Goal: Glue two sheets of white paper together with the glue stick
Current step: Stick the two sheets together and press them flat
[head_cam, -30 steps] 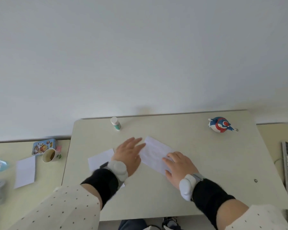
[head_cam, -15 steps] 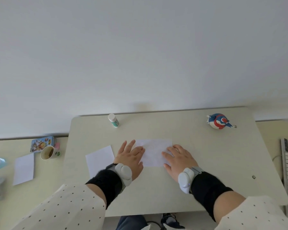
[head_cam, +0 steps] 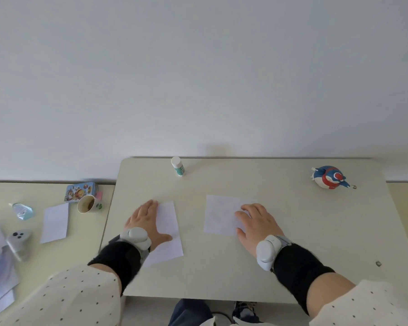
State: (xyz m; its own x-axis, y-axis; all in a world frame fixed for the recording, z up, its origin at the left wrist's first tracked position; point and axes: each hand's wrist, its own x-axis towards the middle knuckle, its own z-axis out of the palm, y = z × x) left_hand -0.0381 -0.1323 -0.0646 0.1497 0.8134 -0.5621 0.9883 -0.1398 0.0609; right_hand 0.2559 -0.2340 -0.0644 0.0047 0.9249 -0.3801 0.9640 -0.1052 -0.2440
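Note:
Two white paper sheets lie flat on the pale table [head_cam: 292, 243]. My left hand [head_cam: 146, 222] rests flat, fingers together, on the left sheet [head_cam: 169, 231] and covers its left part. My right hand [head_cam: 254, 224] lies flat on the right half of the right sheet [head_cam: 218, 215]. The two sheets are apart, with a bare strip of table between them. The glue stick [head_cam: 177, 166], white cap on and green label, stands upright near the table's far edge, beyond both hands. Neither hand holds anything.
A blue, red and white toy figure [head_cam: 329, 177] sits at the far right. On the lower desk to the left are a paper cup [head_cam: 87, 204], a picture tin [head_cam: 80, 191], another white sheet [head_cam: 54, 223], a grey controller [head_cam: 18, 241] and loose papers.
My left hand left the middle sheet and moved left onto the left sheet. My right hand slid the other sheet to the right and squared it up.

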